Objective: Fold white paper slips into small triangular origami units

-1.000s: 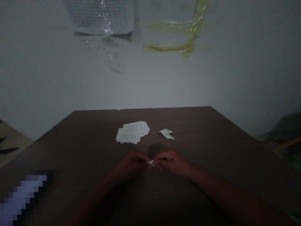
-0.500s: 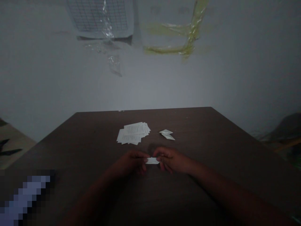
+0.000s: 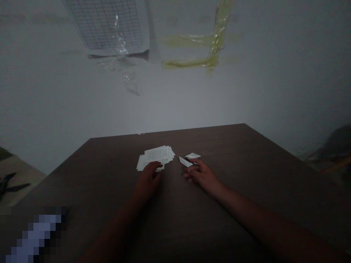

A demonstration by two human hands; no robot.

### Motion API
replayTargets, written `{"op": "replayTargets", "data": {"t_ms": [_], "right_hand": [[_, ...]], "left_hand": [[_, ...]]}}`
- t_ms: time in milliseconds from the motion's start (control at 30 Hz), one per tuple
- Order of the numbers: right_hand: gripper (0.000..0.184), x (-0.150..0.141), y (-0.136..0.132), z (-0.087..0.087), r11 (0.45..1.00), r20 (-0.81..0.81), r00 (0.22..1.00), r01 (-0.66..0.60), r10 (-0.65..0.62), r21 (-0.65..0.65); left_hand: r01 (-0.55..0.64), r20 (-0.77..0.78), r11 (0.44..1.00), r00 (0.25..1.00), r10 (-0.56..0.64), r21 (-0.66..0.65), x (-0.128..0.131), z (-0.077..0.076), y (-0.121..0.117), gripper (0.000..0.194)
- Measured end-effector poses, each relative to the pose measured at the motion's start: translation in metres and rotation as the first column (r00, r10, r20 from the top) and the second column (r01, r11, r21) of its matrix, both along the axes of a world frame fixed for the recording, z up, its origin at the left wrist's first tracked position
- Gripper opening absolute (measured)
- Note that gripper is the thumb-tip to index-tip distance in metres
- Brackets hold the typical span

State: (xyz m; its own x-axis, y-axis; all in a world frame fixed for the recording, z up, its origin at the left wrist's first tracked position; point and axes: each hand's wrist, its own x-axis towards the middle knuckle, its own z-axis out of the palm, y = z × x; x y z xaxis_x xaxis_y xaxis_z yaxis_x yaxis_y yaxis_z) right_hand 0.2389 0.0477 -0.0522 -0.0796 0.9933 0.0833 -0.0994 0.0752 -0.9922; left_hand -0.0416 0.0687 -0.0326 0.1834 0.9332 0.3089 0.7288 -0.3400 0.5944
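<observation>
While both forearms are lying stretched over the dark wooden table [image 3: 246, 171], the left hand [image 3: 147, 179] is resting palm down with its fingertips touching the near edge of the stack of paper slips [image 3: 157, 156]. The fingers of this hand are lying flat and close together, not closed around anything; the stack is spreading out in a loose fan just beyond them. The right hand [image 3: 201, 174] is lying a little to the right of the left one, apart from it, with the bare table showing between the two. Its fingers are loosely bent, and a small folded paper piece [image 3: 185, 162] is sitting at the tips of them, tilted; the picture is too dark to tell if the fingers are pinching it or only touching it. Just beyond this hand, a second folded paper piece [image 3: 192, 156] is lying flat on the table, very near the first one. Far to the left of the left hand, at the low corner of the view, a blurred pixelated patch [image 3: 33, 233] is covering something on the table.
</observation>
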Motion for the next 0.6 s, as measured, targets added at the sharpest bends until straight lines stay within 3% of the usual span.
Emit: {"op": "replayTargets", "data": {"t_ms": [133, 300, 400, 467, 600], "right_hand": [[0.059, -0.001, 0.002, -0.005, 0.992, 0.003, 0.995, 0.098, -0.099, -0.075], [0.029, -0.003, -0.003, -0.011, 0.995, 0.176, 0.981, 0.077, -0.087, 0.062], [0.02, -0.004, -0.012, -0.015, 0.967, 0.32, 0.946, -0.027, -0.057, 0.253], [0.024, -0.006, -0.016, -0.017, 0.9, 0.444, 0.895, -0.161, -0.04, 0.405], [0.029, -0.01, -0.019, -0.021, 0.828, 0.528, 0.848, -0.264, -0.045, 0.495]], "left_hand": [[-0.01, -0.128, 1.0, 0.992, 0.012, 0.015, 0.003, 0.0, 0.006, 0.025], [0.001, -0.297, 1.0, 0.955, 0.008, 0.03, 0.02, 0.019, 0.015, 0.021], [0.0, -0.369, 0.999, 0.929, 0.014, 0.039, 0.034, 0.028, 0.021, 0.02], [-0.005, -0.405, 0.999, 0.914, 0.018, 0.035, 0.041, 0.029, 0.023, 0.017], [-0.004, -0.438, 0.999, 0.899, 0.023, 0.044, 0.048, 0.022, 0.025, 0.023]]}}
